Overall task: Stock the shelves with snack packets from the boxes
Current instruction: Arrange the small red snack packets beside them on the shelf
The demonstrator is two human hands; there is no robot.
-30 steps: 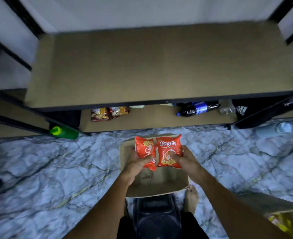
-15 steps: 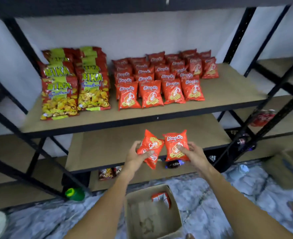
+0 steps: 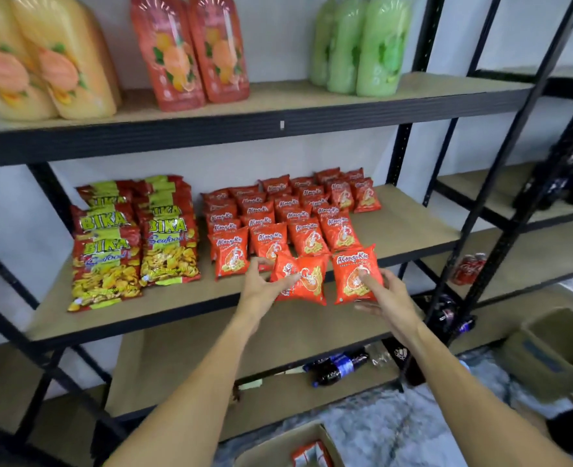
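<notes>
A tilted orange-red foil snack packet (image 3: 303,278) is pinched in the left hand (image 3: 261,291), with the thumb across its front and the fingers behind. A second orange-red foil packet (image 3: 354,274), upright, is gripped the same way in the right hand (image 3: 388,298). Both are held just beside each other at the front edge of the middle shelf (image 3: 413,227), a tan board in a black metal rack — whether they touch the board cannot be told. Directly behind them, rows of matching orange-red packets (image 3: 278,217) are laid overlapping toward the wall. Larger yellow-and-red Bika seafood crisp bags (image 3: 133,237) are stacked to their left. On the floor below, an open brown cardboard box (image 3: 278,449) is seen — a further orange-red packet (image 3: 312,455) lies inside.
</notes>
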